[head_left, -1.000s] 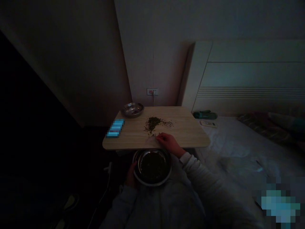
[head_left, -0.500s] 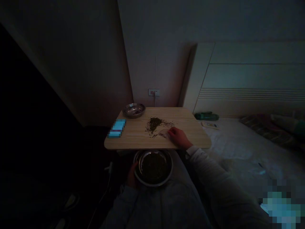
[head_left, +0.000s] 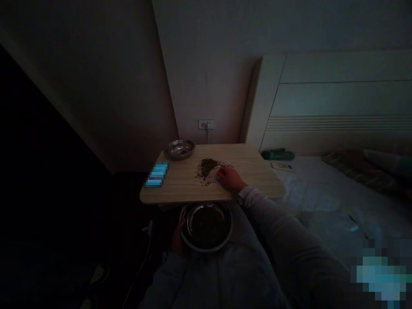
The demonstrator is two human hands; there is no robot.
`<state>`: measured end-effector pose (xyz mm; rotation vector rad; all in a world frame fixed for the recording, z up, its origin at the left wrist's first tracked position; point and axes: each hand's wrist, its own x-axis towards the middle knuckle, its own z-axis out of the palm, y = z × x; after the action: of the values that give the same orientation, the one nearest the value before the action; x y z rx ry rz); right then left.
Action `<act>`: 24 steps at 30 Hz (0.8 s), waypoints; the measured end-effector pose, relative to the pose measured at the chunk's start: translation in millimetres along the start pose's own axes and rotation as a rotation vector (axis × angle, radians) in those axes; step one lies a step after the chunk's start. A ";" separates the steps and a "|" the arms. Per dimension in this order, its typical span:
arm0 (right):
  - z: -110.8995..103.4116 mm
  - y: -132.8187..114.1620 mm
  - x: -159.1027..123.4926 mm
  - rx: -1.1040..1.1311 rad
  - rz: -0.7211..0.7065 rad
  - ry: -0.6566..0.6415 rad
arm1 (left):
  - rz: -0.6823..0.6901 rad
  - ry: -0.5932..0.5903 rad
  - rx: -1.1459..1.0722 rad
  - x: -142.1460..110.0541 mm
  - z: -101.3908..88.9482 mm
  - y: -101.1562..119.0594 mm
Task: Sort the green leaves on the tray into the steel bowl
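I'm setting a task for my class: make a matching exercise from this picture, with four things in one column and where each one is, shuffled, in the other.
Column one
1. left hand
2. grains
3. right hand
4. socket

Column two
A. on the wall, beyond the far edge of the table
B. above the tabletop, with a faint clear piece at its fingertips
C. at the side of the bowl below the table's near edge
D. in a loose, scattered heap on the tabletop

Right pairs: 1-C, 2-D, 3-B, 4-A
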<state>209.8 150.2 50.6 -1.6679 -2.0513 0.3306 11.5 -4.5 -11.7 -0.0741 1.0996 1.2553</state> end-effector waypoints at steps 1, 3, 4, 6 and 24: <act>0.7 -1.9 2.2 -0.006 -0.006 -0.010 | -0.004 -0.003 0.004 -0.1 0.1 0.1; 2.0 -6.2 6.2 -0.013 -0.012 -0.025 | 0.002 -0.013 0.002 0.1 -0.6 0.0; 2.8 -8.5 8.0 -0.016 -0.011 -0.029 | 0.010 -0.016 0.001 0.3 -1.3 0.0; 4.5 -13.0 11.3 -0.022 -0.009 -0.038 | 0.020 -0.020 -0.001 0.3 -2.3 0.5; 10.0 -26.1 17.3 0.019 -0.163 -0.122 | 0.017 -0.034 -0.002 -3.2 0.2 8.0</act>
<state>180.0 162.0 57.8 -1.4905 -2.2492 0.4042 5.7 -3.7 -5.4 -0.0449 1.0716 1.2687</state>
